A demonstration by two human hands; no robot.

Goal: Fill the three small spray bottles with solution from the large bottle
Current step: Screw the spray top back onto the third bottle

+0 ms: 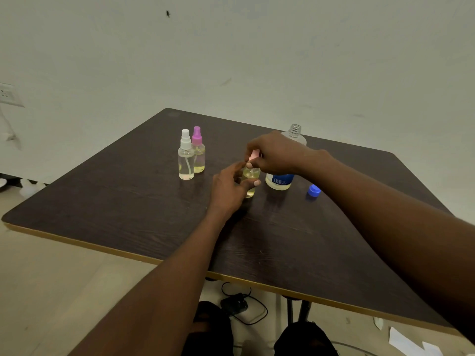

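Observation:
A small clear spray bottle (249,179) with yellowish liquid stands mid-table, gripped around its body by my left hand (227,190). My right hand (273,152) is closed over its pale pink spray cap (254,155) on the neck. Two more small bottles stand upright at the left, touching: one with a white cap (186,156) and one with a purple cap (198,150), both holding liquid. The large clear bottle (282,176) with a blue label stands uncapped behind my right hand, a little liquid at its bottom. Its blue cap (313,190) lies on the table to the right.
The dark wood-grain table (128,201) has a light edge along its front. Below it lie a black adapter with a cable (235,304) and white paper scraps (408,343) on the floor. A wall socket (7,95) is at far left.

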